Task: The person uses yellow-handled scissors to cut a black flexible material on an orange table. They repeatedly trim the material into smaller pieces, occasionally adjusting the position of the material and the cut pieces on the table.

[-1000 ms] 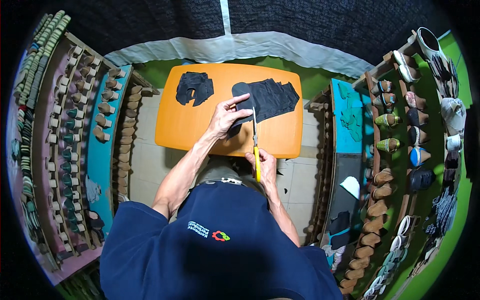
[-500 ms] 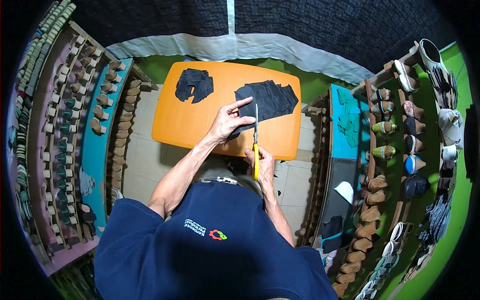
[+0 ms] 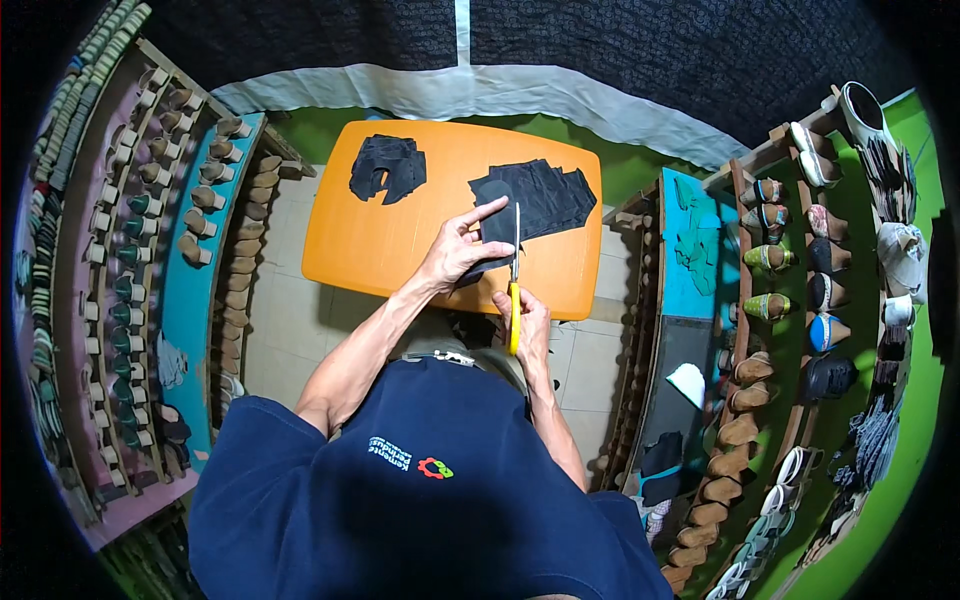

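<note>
My left hand [image 3: 452, 255] pinches a dark piece of material [image 3: 494, 228] above the near part of an orange table [image 3: 365, 245]. My right hand [image 3: 535, 328] grips scissors with yellow handles [image 3: 515, 320]. Their blades point away from me and stand along the right edge of the dark piece; whether they are apart is too fine to tell. Behind the held piece lies a pile of black cut pieces [image 3: 560, 200]. A smaller stack of black pieces [image 3: 400, 165], with a notch in its near side, rests on the table's far left.
Racks of brown shoe lasts [image 3: 214, 173] stand on the left. Shelves of shoes and lasts [image 3: 752, 368] line the right, beside a turquoise surface with green scraps [image 3: 692, 235]. A dark patterned curtain [image 3: 620, 50] hangs beyond the table.
The scissors and my right hand have shifted very slightly to the right. My left hand and the held piece have barely moved; the piles lie as before.
</note>
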